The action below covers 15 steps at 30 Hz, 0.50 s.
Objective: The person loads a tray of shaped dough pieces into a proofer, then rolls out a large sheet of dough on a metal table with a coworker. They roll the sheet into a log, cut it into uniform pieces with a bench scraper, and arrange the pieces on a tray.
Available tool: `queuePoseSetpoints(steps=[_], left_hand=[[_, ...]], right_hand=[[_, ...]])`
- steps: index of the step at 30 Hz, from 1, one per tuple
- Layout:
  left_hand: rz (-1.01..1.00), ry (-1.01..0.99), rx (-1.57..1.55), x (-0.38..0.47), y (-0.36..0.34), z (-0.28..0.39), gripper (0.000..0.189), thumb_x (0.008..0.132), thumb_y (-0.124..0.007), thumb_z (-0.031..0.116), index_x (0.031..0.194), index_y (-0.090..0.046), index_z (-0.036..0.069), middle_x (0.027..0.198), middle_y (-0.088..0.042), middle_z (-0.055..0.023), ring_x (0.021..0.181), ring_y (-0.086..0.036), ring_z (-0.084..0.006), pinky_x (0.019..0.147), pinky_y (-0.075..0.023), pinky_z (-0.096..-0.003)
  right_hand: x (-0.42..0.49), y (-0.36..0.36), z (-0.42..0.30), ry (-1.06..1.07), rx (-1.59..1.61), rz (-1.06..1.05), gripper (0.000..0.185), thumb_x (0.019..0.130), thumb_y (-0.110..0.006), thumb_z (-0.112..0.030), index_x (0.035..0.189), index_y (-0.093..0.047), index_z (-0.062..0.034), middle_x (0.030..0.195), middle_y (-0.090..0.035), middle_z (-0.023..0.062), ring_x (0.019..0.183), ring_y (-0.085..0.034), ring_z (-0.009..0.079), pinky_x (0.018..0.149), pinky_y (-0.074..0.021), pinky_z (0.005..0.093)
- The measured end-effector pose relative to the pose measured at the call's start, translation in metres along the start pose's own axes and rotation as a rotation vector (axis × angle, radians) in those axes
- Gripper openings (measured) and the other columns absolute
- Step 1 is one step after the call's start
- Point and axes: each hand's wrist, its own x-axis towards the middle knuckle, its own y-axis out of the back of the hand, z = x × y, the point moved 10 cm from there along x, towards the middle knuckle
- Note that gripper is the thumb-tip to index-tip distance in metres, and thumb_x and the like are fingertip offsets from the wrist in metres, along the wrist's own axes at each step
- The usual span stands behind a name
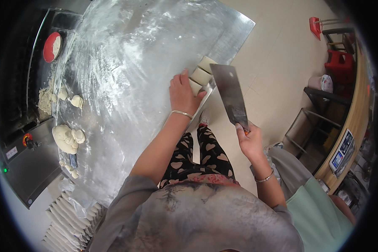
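My left hand (184,96) rests at the near edge of a floured metal table (145,63), fingers and thumb around the nearest of several pale dough blocks (201,76) lined up along that edge. Whether it grips the block or only touches it, I cannot tell. In my right hand (249,138) is the handle of a wide-bladed dough knife (229,91), held up beyond the table edge over the floor, its blade tip close to the far blocks. Most of the handle is hidden by my fingers.
At the table's left side lie a large dough lump (63,138), smaller dough pieces (77,101) and a red bowl (48,47) with pale contents. A dark machine (34,160) adjoins that side. Another person in a green garment (318,214) is close on my right, near a wooden counter (349,135).
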Motion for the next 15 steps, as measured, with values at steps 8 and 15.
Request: queuePoseSetpoints(steps=[8, 15], left_hand=[[-0.158, 0.128, 0.088, -0.041, 0.005, -0.035, 0.069, 0.064, -0.087, 0.029, 0.118, -0.053, 0.005, 0.115, -0.053, -0.0131, 0.112, -0.049, -0.0322, 0.095, -0.0374, -0.0423], [-0.122, 0.069, 0.0, -0.045, -0.004, -0.039, 0.061, 0.067, -0.085, 0.027, 0.116, -0.054, 0.005, 0.112, -0.054, -0.0133, 0.109, -0.051, -0.0323, 0.094, -0.0381, -0.0431]], right_hand=[[0.0, -0.009, -0.027, 0.1, 0.017, -0.014, 0.017, 0.094, -0.059, -0.016, 0.09, -0.057, -0.0002, 0.06, -0.043, 0.0087, 0.057, -0.039, 0.0149, 0.054, -0.0387, 0.032], [0.003, -0.026, -0.059, 0.158, -0.037, -0.039, 0.017, 0.093, -0.06, -0.016, 0.091, -0.062, 0.0001, 0.059, -0.05, 0.0119, 0.052, -0.047, 0.0196, 0.055, -0.0416, 0.0347]])
